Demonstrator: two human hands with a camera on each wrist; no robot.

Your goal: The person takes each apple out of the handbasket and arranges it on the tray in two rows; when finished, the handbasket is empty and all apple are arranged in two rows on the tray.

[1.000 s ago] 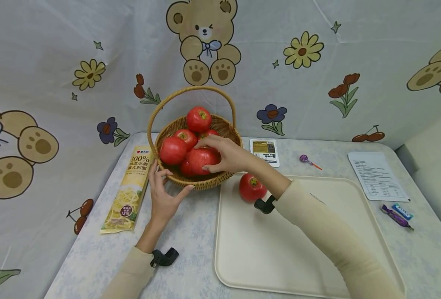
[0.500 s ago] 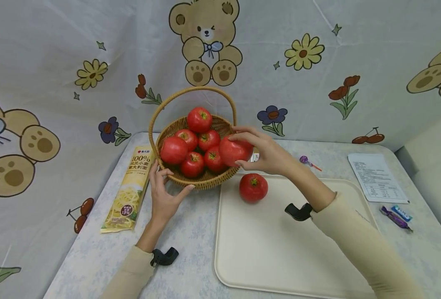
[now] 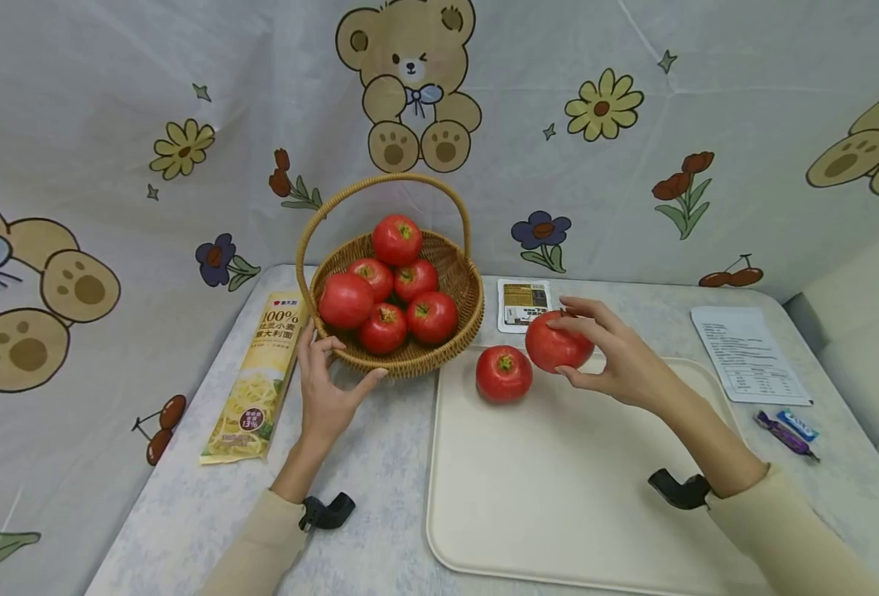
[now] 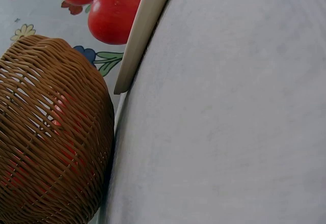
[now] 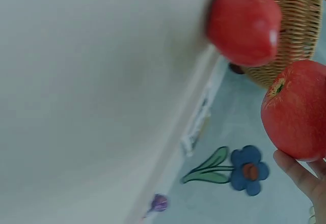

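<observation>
In the head view, a wicker basket (image 3: pixel 469 290) with a tall handle holds several red apples (image 3: pixel 385 329). My left hand (image 3: pixel 326 406) grips its near left rim, fingers over the edge and thumb against the front. Held between thumb and fingers of my right hand (image 3: pixel 622 360) is another apple (image 3: pixel 556 343), over the far part of the cream tray (image 3: pixel 544 497). Just left of it, one apple (image 3: pixel 503 375) sits on the tray. The right wrist view shows the held apple (image 5: pixel 298 112) close up. In the left wrist view the basket (image 4: pixel 56 132) appears without the hand.
A yellow pasta packet (image 3: pixel 256 385) lies left of the basket. Behind the tray is a white-and-gold packet (image 3: pixel 524 305). A printed white packet (image 3: pixel 751 354) and two wrapped candies (image 3: pixel 788 434) lie at right. A purple lollipop (image 5: pixel 159 202) shows in the right wrist view.
My right hand has lifted an apple out of the basket and carried it right, over the tray. The left hand has stayed on the basket rim.
</observation>
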